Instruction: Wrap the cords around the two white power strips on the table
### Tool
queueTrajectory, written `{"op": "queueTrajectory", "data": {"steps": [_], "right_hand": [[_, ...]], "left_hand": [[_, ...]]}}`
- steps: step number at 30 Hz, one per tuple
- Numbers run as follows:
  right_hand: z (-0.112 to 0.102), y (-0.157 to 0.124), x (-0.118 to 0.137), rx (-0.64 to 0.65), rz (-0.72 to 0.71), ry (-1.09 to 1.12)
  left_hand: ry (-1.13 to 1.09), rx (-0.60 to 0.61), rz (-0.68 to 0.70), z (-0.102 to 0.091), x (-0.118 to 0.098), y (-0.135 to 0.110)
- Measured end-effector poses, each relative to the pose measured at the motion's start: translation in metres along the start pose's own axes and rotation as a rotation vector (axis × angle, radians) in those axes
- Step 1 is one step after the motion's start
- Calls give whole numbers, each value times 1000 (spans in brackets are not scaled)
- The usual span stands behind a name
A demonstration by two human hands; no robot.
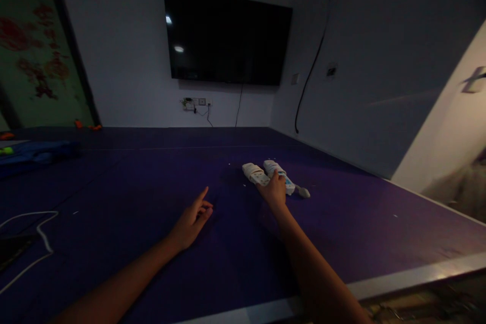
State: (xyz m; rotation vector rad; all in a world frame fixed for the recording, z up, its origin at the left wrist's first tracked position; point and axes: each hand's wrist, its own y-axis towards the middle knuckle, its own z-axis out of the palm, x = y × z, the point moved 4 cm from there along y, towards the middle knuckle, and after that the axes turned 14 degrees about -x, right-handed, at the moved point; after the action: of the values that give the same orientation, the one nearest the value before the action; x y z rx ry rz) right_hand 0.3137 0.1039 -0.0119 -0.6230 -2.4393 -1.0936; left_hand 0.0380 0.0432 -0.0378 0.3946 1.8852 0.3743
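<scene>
Two white power strips lie side by side on the purple surface, their cords wound round the far ends. My right hand (pixel 274 191) is over their near ends. The near end of the left power strip (pixel 255 174) runs in between its thumb and fingers, and the hand hides part of it. Close against the fingers is the right power strip (pixel 290 186), which has a blue patch; a pale plug (pixel 303 192) sticks out beside its near end. My left hand (pixel 192 223) hovers apart to the left with nothing in it, fingers loosely spread.
At the left edge are a white cable (pixel 47 243), a dark flat object (pixel 15 250) and blue cloth (pixel 41 152). Small orange objects (pixel 94 127) lie near the back wall. A television (pixel 228 35) hangs above wall sockets (pixel 197 103). A dark cord (pixel 313 68) runs down the right wall.
</scene>
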Motion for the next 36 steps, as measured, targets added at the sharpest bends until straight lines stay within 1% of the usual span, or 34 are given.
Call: {"op": "queueTrajectory", "data": {"steps": [4, 7, 11, 15, 19, 27, 33, 34, 36], "right_hand": [[-8, -2, 3, 56, 34, -91], [-11, -4, 7, 87, 41, -95], [-10, -10, 12, 97, 41, -113], [-7, -14, 15, 85, -17, -162], [-6, -15, 18, 68, -85, -164], [-8, -17, 21, 95, -87, -214], [-13, -17, 24, 64, -97, -200], [-16, -17, 25, 38, -101, -195], [-23, -15, 28, -62, -128, -174]], "left_hand": [[16, 6, 6, 1, 0, 0], [29, 8, 4, 1, -1, 0], [50, 14, 25, 1, -2, 0], [63, 15, 32, 1, -4, -1], [60, 13, 41, 1, -6, -1], [79, 32, 23, 1, -4, -1], [83, 32, 38, 1, -3, -1], [86, 32, 40, 1, -3, -1], [101, 22, 54, 1, -2, 0]]}}
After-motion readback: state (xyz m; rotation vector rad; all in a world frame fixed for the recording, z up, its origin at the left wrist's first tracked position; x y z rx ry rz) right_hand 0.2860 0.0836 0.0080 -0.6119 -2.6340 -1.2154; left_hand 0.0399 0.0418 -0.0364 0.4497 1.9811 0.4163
